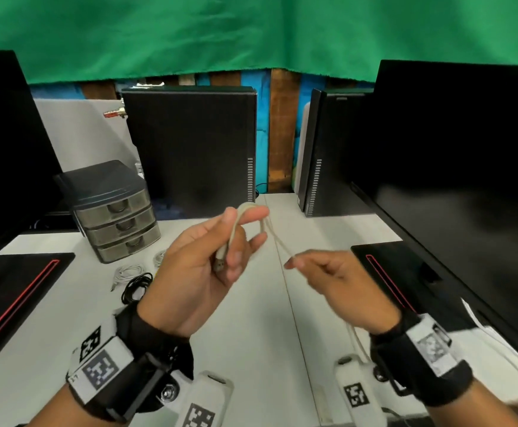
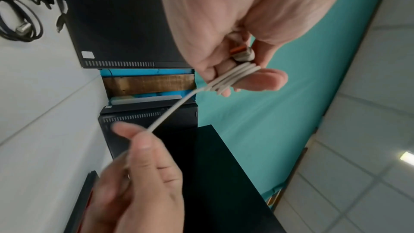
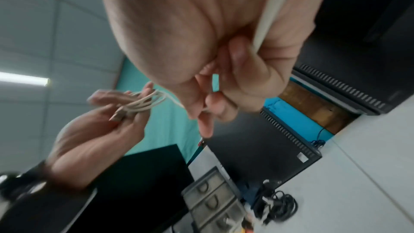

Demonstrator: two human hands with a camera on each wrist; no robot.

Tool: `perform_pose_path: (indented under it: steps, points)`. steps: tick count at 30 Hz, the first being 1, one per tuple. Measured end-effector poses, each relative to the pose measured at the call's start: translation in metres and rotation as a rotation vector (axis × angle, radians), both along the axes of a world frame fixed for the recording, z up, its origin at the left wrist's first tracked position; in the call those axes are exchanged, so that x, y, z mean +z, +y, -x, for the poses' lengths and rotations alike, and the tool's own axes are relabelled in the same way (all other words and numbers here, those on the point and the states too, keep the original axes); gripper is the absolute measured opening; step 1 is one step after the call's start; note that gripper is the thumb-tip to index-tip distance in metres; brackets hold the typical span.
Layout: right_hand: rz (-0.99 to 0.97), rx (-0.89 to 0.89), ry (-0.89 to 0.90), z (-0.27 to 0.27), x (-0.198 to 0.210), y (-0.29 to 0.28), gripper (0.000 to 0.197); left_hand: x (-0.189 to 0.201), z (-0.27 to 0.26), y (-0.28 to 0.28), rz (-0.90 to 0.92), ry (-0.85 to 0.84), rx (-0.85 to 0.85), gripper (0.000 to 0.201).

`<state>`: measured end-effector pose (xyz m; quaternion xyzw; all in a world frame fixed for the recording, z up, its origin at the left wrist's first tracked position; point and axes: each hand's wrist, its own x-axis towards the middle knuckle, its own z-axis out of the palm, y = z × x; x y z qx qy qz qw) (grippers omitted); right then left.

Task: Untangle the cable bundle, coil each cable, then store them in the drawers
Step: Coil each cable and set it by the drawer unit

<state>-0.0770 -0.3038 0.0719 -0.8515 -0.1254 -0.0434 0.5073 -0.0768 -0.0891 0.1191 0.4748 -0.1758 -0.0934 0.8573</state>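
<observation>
A white USB cable (image 1: 234,231) is wound in several loops round the fingers of my left hand (image 1: 220,241), raised over the table. Its plug (image 2: 243,54) lies against the palm; the loops (image 2: 235,73) cross the fingertips. My right hand (image 1: 294,263) pinches the free strand (image 2: 170,112) a short way right of the coil and holds it taut. The rest of the strand trails under my right wrist (image 1: 356,340). In the right wrist view the coil (image 3: 143,104) shows in my left hand (image 3: 100,130). A grey three-drawer unit (image 1: 116,211) stands at the left, all drawers closed.
On the white table (image 1: 251,334) in front of the drawers lie a coiled white cable (image 1: 128,271) and a coiled black cable (image 1: 136,286). Dark monitors (image 1: 451,180) and their bases (image 1: 20,297) flank the space; two black PC towers (image 1: 190,149) stand behind.
</observation>
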Motion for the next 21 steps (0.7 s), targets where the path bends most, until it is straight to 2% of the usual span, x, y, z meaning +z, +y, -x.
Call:
perform_pose_path:
  steps: [2, 5, 6, 7, 9, 11, 13, 16, 19, 21]
  points:
    - [0.097, 0.083, 0.073, 0.003, -0.013, 0.01, 0.025, 0.0, -0.005, 0.001, 0.026, 0.029, 0.077, 0.051]
    - [0.277, 0.279, 0.098, 0.02, -0.027, 0.034, 0.042, -0.003, -0.013, 0.004, 0.044, 0.072, 0.159, 0.038]
    - [0.334, 0.333, 0.071, 0.027, -0.027, 0.042, 0.044, -0.004, -0.016, 0.008, -0.042, 0.031, 0.212, 0.034]
    - [0.368, 0.367, 0.04, 0.035, -0.023, 0.049, 0.041, -0.006, -0.02, 0.011, -0.203, -0.059, 0.289, 0.034]
    - [0.355, 0.399, -0.018, 0.045, -0.007, 0.052, 0.033, -0.012, -0.026, 0.018, -0.594, -0.313, 0.441, 0.048]
    - [0.31, 0.417, -0.052, 0.053, 0.019, 0.048, 0.03, -0.019, -0.027, 0.02, -0.816, -0.494, 0.493, 0.048]
    - [0.293, 0.421, -0.073, 0.06, 0.039, 0.042, 0.033, -0.027, -0.026, 0.016, -0.86, -0.554, 0.439, 0.046]
    - [0.22, 0.393, -0.112, 0.068, 0.055, 0.031, 0.032, -0.033, -0.021, 0.007, -0.857, -0.562, 0.261, 0.046]
    - [0.095, 0.205, -0.256, 0.058, 0.063, 0.013, 0.026, -0.035, -0.012, 0.0, -0.8, -0.465, 0.01, 0.042]
    - [-0.006, 0.09, -0.305, 0.044, 0.061, 0.001, 0.023, -0.03, -0.004, -0.004, -0.643, -0.354, -0.145, 0.042]
